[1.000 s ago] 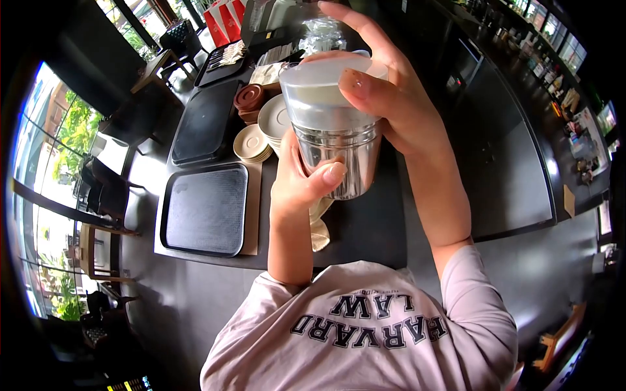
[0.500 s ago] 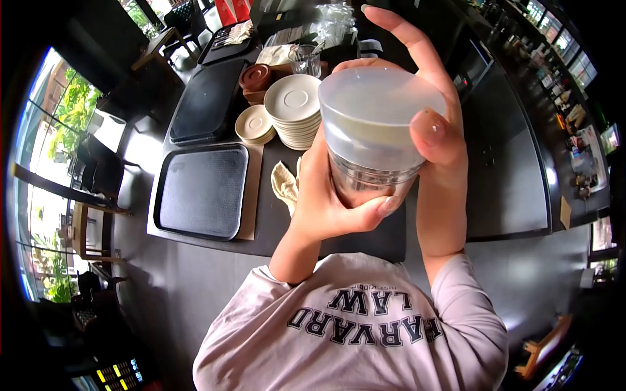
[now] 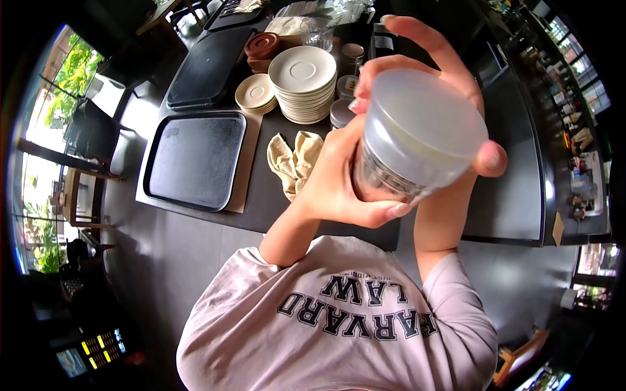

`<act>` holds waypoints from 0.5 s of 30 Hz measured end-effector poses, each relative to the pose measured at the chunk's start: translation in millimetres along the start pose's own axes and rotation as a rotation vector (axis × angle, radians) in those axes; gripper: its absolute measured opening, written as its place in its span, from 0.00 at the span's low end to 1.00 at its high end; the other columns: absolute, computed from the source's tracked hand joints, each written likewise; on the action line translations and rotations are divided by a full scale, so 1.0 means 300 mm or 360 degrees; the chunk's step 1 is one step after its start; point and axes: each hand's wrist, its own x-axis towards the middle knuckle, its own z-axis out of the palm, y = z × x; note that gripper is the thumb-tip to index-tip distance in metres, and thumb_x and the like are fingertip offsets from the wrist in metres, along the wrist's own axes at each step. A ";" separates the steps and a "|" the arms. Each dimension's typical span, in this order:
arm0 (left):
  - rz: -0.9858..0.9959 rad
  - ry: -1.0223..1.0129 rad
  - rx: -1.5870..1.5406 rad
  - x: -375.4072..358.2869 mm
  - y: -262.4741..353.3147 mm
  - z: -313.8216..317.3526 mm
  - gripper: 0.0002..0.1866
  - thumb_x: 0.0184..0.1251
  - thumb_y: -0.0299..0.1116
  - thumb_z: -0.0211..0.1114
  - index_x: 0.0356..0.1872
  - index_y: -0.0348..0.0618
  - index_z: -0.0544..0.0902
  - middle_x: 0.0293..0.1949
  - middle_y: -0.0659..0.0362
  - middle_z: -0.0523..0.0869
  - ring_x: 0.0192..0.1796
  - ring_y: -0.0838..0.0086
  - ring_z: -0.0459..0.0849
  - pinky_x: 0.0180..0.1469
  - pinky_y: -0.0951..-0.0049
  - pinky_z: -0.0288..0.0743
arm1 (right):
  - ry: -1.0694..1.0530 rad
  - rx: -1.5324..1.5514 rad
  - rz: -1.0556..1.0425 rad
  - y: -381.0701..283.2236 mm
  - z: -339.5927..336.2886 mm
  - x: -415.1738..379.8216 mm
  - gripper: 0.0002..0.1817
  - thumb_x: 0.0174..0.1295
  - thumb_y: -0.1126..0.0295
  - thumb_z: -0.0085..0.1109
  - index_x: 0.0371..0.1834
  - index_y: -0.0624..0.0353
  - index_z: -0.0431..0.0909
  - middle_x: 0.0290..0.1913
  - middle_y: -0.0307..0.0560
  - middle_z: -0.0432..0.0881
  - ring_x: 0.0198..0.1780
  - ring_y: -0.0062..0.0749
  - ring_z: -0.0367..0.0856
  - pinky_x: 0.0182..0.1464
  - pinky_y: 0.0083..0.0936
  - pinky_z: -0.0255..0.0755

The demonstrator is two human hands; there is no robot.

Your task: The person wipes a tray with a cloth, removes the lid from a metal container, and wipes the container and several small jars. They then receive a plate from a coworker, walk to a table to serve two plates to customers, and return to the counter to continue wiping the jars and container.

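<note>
A clear container (image 3: 424,124) with a frosted, translucent top is held tilted above the table's edge. My left hand (image 3: 336,179) wraps round its lower part, thumb across the near side. My right hand (image 3: 463,85) curves round the back and right of the top, with its thumb at the right side and one finger raised away. Some of the right hand's contact is hidden behind the container. Below and left of my left hand lies a crumpled beige cloth (image 3: 280,163). Small lidded jars (image 3: 340,112) stand behind the hands, partly covered by them.
A tall stack of cream saucers (image 3: 303,85) stands beside a lower stack of smaller saucers (image 3: 255,94). Black trays (image 3: 195,159) lie to the left. Farther back are brown round pieces (image 3: 262,45) and a clear glass (image 3: 317,34). A dark counter (image 3: 505,169) runs along the right.
The container has moved right and tilted more, with both hands still round it. My view has shifted, so the cloth and the small jars show more fully.
</note>
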 end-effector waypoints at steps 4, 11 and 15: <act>-0.0222 -0.0104 -0.0139 -0.006 -0.004 -0.002 0.40 0.34 0.41 0.74 0.50 0.28 0.69 0.43 0.52 0.79 0.45 0.72 0.79 0.51 0.74 0.70 | -0.0163 -0.0083 0.0149 0.012 -0.106 -0.045 0.74 0.27 0.33 0.70 0.68 0.74 0.37 0.40 0.64 0.74 0.41 0.45 0.78 0.64 0.42 0.60; -0.0079 -0.0110 0.0128 0.006 -0.023 0.015 0.42 0.34 0.40 0.74 0.53 0.29 0.67 0.43 0.52 0.78 0.46 0.72 0.78 0.52 0.75 0.69 | -0.0139 0.0453 -0.0043 0.067 -0.100 -0.063 0.72 0.30 0.36 0.72 0.69 0.71 0.37 0.39 0.62 0.74 0.42 0.47 0.78 0.65 0.47 0.57; 0.0041 -0.0096 0.0201 0.000 -0.027 0.018 0.42 0.34 0.41 0.75 0.52 0.29 0.67 0.42 0.52 0.79 0.46 0.71 0.79 0.52 0.74 0.69 | -0.0135 0.0422 -0.0037 0.075 -0.097 -0.068 0.70 0.33 0.37 0.71 0.69 0.70 0.37 0.39 0.62 0.75 0.43 0.48 0.78 0.65 0.48 0.56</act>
